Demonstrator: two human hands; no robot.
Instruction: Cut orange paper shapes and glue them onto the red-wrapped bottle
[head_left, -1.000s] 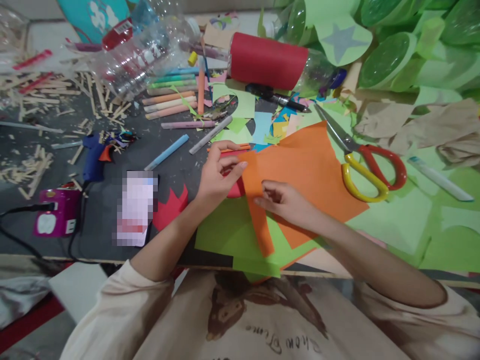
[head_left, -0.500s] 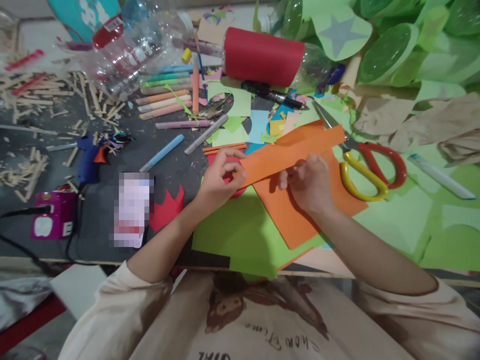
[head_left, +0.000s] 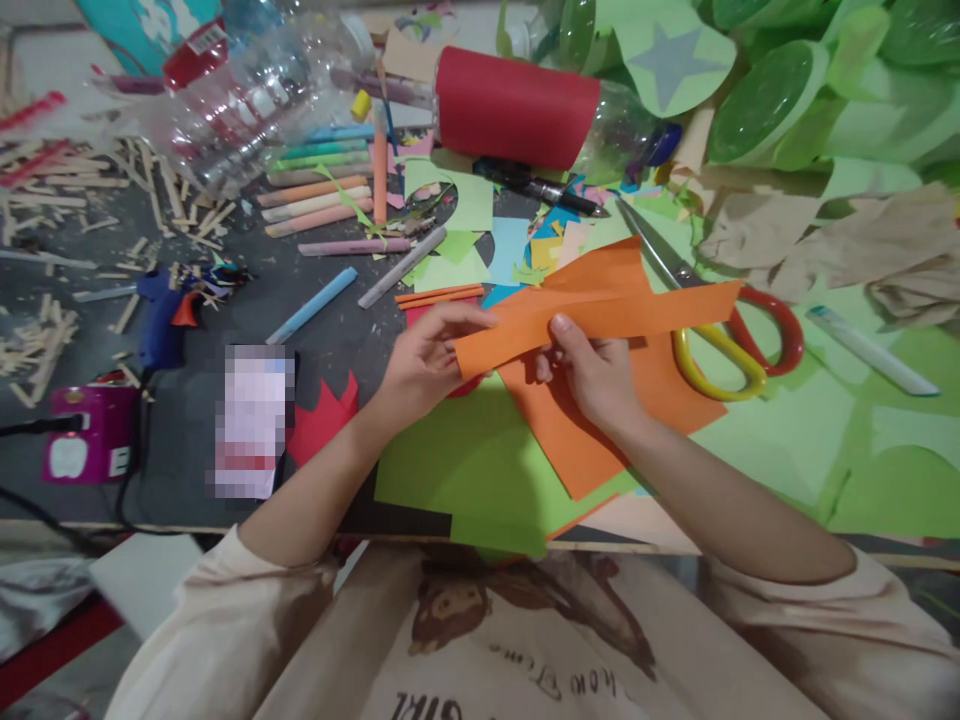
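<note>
An orange paper strip stretches across both hands, above the work surface. My right hand pinches it near its middle, thumb on top and the other fingers curled beneath. At the strip's left end, my left hand has its fingers around the paper, some above the edge and some hidden behind it. Under the strip lies a larger orange sheet, resting on a green sheet. Scissors with one red and one yellow handle lie beyond the right hand, partly under the strip's right end.
A phone and a red jagged paper piece lie left of my arm. Further left are a blue glue gun and wooden stick pieces. Markers, a red-wrapped bottle and green cups stand or lie farther back.
The strip has turned a little, its right end now lower and farther right. My right thumb has come down onto it. My left fingers have shifted at its left end.
</note>
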